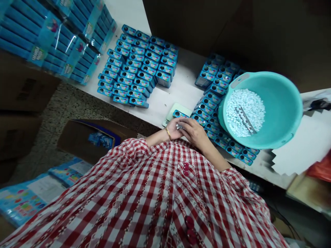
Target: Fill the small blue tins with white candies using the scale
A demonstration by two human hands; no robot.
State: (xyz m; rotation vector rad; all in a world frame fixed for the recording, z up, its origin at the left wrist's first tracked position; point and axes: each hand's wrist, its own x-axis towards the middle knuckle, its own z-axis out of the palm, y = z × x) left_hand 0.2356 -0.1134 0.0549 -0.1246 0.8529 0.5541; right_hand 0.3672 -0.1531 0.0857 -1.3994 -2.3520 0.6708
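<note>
My left hand, with a gold bangle at the wrist, is cupped palm up around a few small white pellets. Over that palm, my right hand curls its fingers close to the pellets; what its fingertips hold, if anything, is hidden. Just beyond both hands, a blue box with a dark round hole in its top sits on a pale green flat device. To the right stands a teal tub holding many pale pellets, with a metal strip-like tool lying in them.
Rows of blue boxes stand on the white table at left; more boxes stand beside and under the tub. Wrapped blue packs are stacked far left. An open carton is below the table edge.
</note>
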